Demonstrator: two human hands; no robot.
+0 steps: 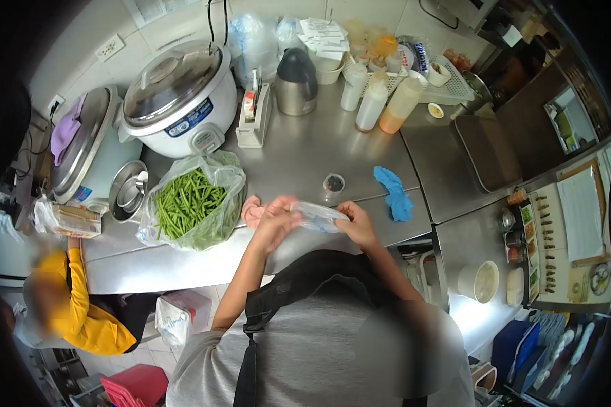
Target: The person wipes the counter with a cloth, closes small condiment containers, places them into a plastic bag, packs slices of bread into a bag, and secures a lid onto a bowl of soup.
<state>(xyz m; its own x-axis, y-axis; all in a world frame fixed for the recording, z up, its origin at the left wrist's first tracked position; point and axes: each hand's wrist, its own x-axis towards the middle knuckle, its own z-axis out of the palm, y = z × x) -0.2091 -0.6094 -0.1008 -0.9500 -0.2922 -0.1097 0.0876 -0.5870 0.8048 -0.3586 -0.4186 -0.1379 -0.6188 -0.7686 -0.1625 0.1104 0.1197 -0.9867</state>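
A small clear plastic bag [319,216] with faint blue marks is stretched between my two hands, above the front of the steel counter. My left hand [277,220] pinches its left end, and my right hand [357,225] has its fingers closed on the right end. Just beyond the bag stands a small clear cup [333,184] with something dark in it. A pink cloth [252,211] lies beside my left hand. To the left, a large open plastic bag [232,182] is full of green beans [189,202]. A crumpled blue glove or cloth [394,194] rests right of my right hand.
Along the back stand a rice cooker [176,102], a tape dispenser [254,122], a steel jug [297,85] and several squeeze bottles [373,108]. Metal bowls [125,193] sit left of the beans. A person in a yellow sleeve [80,292] is at the counter's left end.
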